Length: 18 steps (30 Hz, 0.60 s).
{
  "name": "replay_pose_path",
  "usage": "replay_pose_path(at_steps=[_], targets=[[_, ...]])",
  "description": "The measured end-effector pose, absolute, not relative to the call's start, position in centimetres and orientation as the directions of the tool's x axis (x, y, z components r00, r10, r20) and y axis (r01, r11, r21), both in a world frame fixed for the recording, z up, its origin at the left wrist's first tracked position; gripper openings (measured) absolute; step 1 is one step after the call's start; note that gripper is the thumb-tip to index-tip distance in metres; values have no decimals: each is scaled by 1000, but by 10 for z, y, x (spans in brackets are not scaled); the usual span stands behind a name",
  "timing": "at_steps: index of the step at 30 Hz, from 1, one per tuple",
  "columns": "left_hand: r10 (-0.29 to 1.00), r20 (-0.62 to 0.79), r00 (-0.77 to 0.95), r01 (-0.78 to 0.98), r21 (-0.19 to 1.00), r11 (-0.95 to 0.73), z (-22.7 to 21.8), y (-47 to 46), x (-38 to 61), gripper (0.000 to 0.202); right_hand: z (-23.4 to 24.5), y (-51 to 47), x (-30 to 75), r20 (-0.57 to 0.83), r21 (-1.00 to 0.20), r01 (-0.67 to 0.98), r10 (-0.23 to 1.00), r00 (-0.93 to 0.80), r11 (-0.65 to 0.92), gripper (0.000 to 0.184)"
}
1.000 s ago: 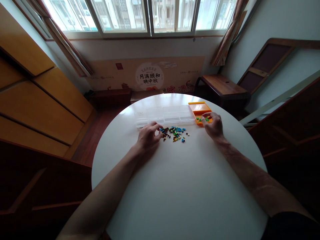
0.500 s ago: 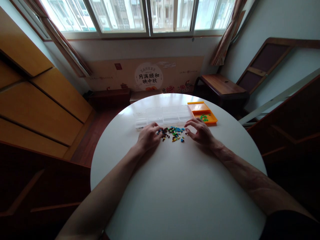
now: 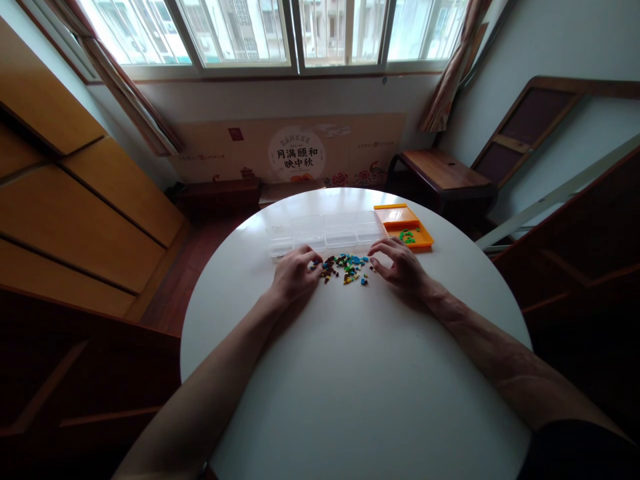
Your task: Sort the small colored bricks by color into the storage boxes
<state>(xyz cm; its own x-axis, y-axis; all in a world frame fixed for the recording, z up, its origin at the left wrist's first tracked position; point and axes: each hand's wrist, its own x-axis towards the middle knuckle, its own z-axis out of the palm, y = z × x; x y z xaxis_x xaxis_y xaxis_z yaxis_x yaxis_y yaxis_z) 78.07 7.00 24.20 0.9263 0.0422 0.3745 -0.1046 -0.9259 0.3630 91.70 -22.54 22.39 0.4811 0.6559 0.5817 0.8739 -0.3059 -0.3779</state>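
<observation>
A round white table (image 3: 360, 373) fills the near part of the room, its closest stretch bare between two forearms; take twelve o'clock as the window side. Toward twelve, past the middle, lies a loose pile of small bricks (image 3: 345, 263) in brown, blue, green and yellow. The left hand (image 3: 299, 275) rests at the pile's nine o'clock edge, fingers curled in among the bricks; whether they grip one, I cannot tell. The right hand (image 3: 399, 265) is at the three o'clock edge, thumb and forefinger slightly parted beside the pile. Just beyond, at about eleven to twelve, is a clear compartment box (image 3: 340, 233); at one, an orange tray (image 3: 424, 245) holds a few green pieces (image 3: 409, 236). Farther off, a wooden stool (image 3: 445, 170) stands at one, a printed panel (image 3: 340, 143) lines the wall at twelve, and above it is the window (image 3: 240, 33).
</observation>
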Motion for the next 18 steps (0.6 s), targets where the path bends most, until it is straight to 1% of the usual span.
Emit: replay_pose_path(at_steps=[5,9,12,14,18], targets=[[15,384,923,-130,347,-929,236,73,782,9,224,-225,917,583,-379,875,657,478,-300,6],[-15,386,923,-152,326,-933,233,74,783,12,225,-225,916,583,-382,875,657,478,-298,5],[-12,416,909,-165,333,-928,233,73,783,16,228,-225,914,588,-381,879,658,471,-289,5],[7,438,899,-179,382,-906,234,73,785,18,230,-224,912,595,-378,884,660,459,-274,5],[58,423,904,-207,553,-807,234,71,788,20,234,-220,905,625,-384,896,652,430,-224,8]])
